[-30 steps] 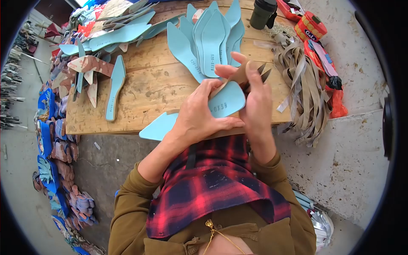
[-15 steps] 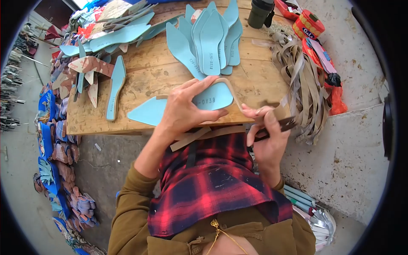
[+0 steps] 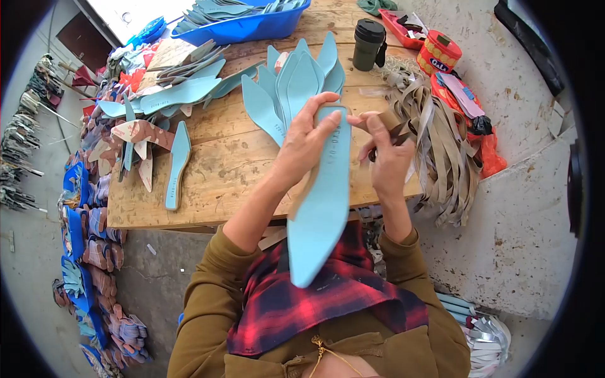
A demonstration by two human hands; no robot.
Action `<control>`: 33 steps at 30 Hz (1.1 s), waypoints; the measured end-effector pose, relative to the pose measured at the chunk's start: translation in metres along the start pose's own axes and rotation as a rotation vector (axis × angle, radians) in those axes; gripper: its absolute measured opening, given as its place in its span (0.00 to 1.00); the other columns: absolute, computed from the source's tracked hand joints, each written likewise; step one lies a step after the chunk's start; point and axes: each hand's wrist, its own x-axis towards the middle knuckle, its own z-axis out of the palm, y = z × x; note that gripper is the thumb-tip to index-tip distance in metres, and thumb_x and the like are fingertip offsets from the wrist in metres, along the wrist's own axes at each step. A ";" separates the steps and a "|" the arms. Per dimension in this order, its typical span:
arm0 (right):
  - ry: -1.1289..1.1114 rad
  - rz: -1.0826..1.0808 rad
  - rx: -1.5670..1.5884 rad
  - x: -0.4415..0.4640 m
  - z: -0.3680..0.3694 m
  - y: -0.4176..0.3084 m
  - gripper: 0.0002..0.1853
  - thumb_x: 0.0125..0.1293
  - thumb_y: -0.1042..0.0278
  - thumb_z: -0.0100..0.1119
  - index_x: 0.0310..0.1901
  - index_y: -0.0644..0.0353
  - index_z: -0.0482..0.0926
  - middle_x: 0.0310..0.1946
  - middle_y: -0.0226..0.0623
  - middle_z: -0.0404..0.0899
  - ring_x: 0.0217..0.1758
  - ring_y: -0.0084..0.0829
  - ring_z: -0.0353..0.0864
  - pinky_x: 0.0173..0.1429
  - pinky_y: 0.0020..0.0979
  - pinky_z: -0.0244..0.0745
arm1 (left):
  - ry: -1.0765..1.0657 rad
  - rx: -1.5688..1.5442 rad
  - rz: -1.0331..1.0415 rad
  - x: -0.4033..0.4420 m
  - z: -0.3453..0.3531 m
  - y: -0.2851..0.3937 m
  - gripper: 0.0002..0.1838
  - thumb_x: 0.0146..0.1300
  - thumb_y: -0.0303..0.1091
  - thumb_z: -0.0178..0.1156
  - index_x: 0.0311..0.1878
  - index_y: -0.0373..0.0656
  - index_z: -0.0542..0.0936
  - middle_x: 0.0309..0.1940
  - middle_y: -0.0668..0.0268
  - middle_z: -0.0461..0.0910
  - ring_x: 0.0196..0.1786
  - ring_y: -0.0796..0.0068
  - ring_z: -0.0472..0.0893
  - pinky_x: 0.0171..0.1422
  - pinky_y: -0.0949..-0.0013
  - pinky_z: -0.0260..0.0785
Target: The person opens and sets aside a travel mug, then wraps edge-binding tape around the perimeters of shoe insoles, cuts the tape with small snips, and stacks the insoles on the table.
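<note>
My left hand (image 3: 307, 140) grips a light blue insole (image 3: 321, 201) by its rounded heel end, thumb on its printed face. The insole's pointed toe hangs toward my lap, and a tan strip shows along its left edge. Close to the heel, on the right, my right hand (image 3: 386, 151) holds dark scissors (image 3: 397, 133) and pinches a tan strip between its fingers. Beyond my left hand, a fan of blue insoles (image 3: 301, 82) lies on the wooden table (image 3: 220, 170).
One insole (image 3: 178, 165) lies at the left, beside patterned pieces (image 3: 142, 133) and an insole pile (image 3: 183, 91). A blue tray (image 3: 252, 26) stands at the back. A dark cup (image 3: 368, 45), red tin (image 3: 439, 53) and hanging strips (image 3: 435, 138) are at the right.
The insole has turned from lying sideways to pointing toward my lap. My right hand has come up beside its heel. The view has shifted, showing more of the blue tray.
</note>
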 end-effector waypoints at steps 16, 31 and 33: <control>0.001 -0.047 0.135 -0.059 0.003 0.013 0.16 0.75 0.62 0.47 0.43 0.70 0.77 0.43 0.50 0.83 0.31 0.26 0.82 0.22 0.21 0.71 | 0.009 -0.429 -0.128 -0.025 0.005 -0.008 0.15 0.71 0.32 0.54 0.58 0.39 0.72 0.37 0.71 0.77 0.34 0.89 0.75 0.37 0.81 0.70; 0.010 0.057 0.206 -0.039 -0.052 -0.006 0.21 0.78 0.56 0.41 0.36 0.66 0.75 0.35 0.48 0.85 0.24 0.21 0.78 0.22 0.18 0.64 | -0.134 -0.087 0.058 -0.043 -0.010 -0.011 0.13 0.71 0.30 0.54 0.57 0.42 0.75 0.39 0.75 0.75 0.39 0.92 0.73 0.42 0.84 0.67; -0.065 0.058 0.132 -0.056 -0.046 -0.008 0.22 0.78 0.56 0.41 0.35 0.66 0.76 0.34 0.48 0.84 0.27 0.22 0.81 0.21 0.18 0.63 | -0.115 -0.119 0.030 -0.040 -0.008 -0.013 0.13 0.71 0.30 0.54 0.57 0.42 0.75 0.39 0.75 0.76 0.39 0.91 0.73 0.41 0.84 0.67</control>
